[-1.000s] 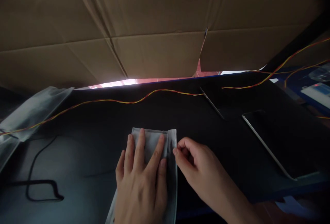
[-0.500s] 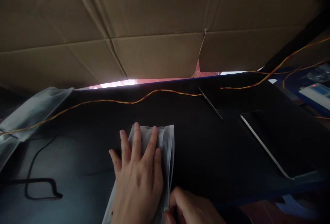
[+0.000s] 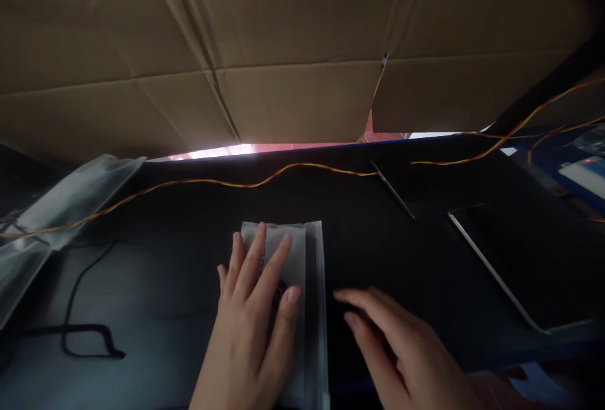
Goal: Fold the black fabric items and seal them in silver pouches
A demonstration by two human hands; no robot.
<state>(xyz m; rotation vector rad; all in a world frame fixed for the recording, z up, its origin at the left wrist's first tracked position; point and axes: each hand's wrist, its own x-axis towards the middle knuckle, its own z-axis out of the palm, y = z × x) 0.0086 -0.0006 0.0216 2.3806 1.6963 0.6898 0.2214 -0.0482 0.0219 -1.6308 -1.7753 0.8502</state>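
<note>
A frosted plastic zip bag lies flat on the black tabletop, its zip strip along the right edge. Through its surface, or printed on it, dark marks show between my fingers; I cannot tell what they are. My left hand rests on the bag with fingers spread and palm down, hiding much of it. To the right of the bag, my right hand hovers low over the tabletop, apart from the bag. Its thumb and forefinger are apart with nothing between them.
Two dark flat panels with pale edges, a smaller one and a larger one, lie at the right. More frosted bags are at the left. A twisted red-yellow wire crosses the back. Cardboard stands behind.
My right hand has let go of the bag's zip edge and moved right, its fingers parting. The bag's right edge now lies flatter and straighter. My left hand stays on the bag, turned slightly.
</note>
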